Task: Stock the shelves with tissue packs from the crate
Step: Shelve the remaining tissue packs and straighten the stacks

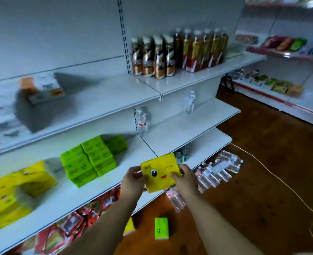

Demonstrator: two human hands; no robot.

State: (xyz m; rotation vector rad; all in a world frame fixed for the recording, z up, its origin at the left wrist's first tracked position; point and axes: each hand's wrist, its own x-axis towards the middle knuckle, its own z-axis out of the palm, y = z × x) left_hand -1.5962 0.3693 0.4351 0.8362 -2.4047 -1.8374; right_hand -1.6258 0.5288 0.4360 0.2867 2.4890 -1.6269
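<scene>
1. The person is holding a yellow tissue pack in both hands, just in front of the front edge of the middle shelf, toward that shelf's right end. Its printed face is pointing up at the camera, probably so it can be checked before the pack goes in.
2. The left hand is pinching the pack's left edge, and the right hand is gripping its right edge, thumb on top. Both are closed around the pack. A soft pack would be sagging if held at one side, which likely explains the two-sided hold.
3. The green packs are sitting as a squared block near the middle of the shelf, reaching close to its front edge. The yellow packs are piling up at the left end, blurred. The colours are being grouped, so the held pack seems bound for the yellow pile, though there is bare shelf between the green block and the right end.
4. A green pack on the floor is lying below the shelf's front edge. Beside it, a yellow pack on the floor is partly hidden by the left forearm. Whether they are dropped or waiting, I cannot tell.
5. The crate is not in view.
</scene>
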